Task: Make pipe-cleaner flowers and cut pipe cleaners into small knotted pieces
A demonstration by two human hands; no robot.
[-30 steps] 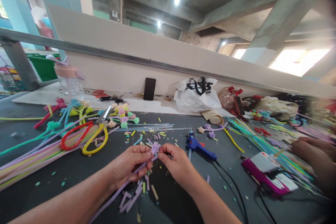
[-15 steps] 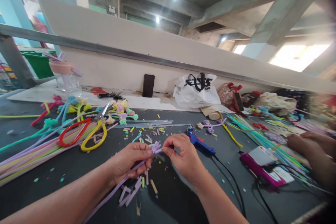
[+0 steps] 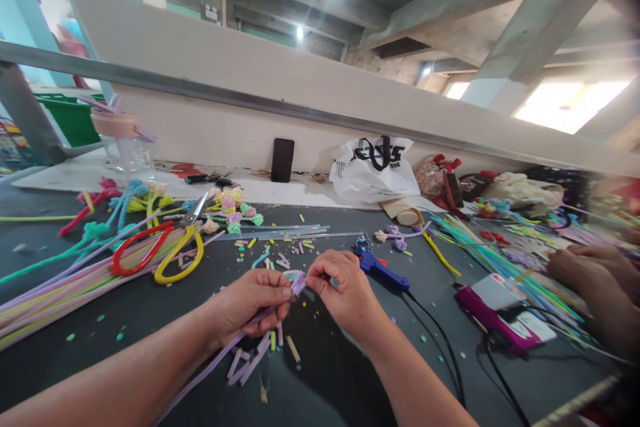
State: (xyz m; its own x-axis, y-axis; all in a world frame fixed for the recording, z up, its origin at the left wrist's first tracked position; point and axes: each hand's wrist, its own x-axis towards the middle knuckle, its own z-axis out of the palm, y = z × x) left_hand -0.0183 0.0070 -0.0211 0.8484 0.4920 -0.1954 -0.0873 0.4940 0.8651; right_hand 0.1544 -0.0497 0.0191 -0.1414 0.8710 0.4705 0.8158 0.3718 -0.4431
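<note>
In my left hand point(image 3: 263, 297) the fingers pinch a bundle of short lilac pipe cleaner pieces point(image 3: 299, 283) on a long lilac stem point(image 3: 200, 380) that trails toward me. My right hand point(image 3: 335, 283) has thumb and forefinger pressed together at the right end of this bundle; the fingertips hide exactly what they grip. Below my hands lie loose lilac pieces point(image 3: 256, 360). A blue glue gun point(image 3: 383, 270) rests just right of my right hand. Scissors with one red and one yellow handle point(image 3: 187, 253) lie to the left on a heap of long pipe cleaners point(image 3: 45, 300).
Finished-looking fuzzy flowers point(image 3: 235, 207) sit behind the scissors. A phone point(image 3: 283, 160) leans on the back board beside a white plastic bag point(image 3: 373, 173). A magenta power bank-like device point(image 3: 495, 320) with cables is at right, near another person's hands point(image 3: 585, 270). A clear bottle point(image 3: 123, 140) stands at left.
My right fingertips have come slightly closer to the lilac bundle, and its pieces look more drawn together. My left hand keeps its hold.
</note>
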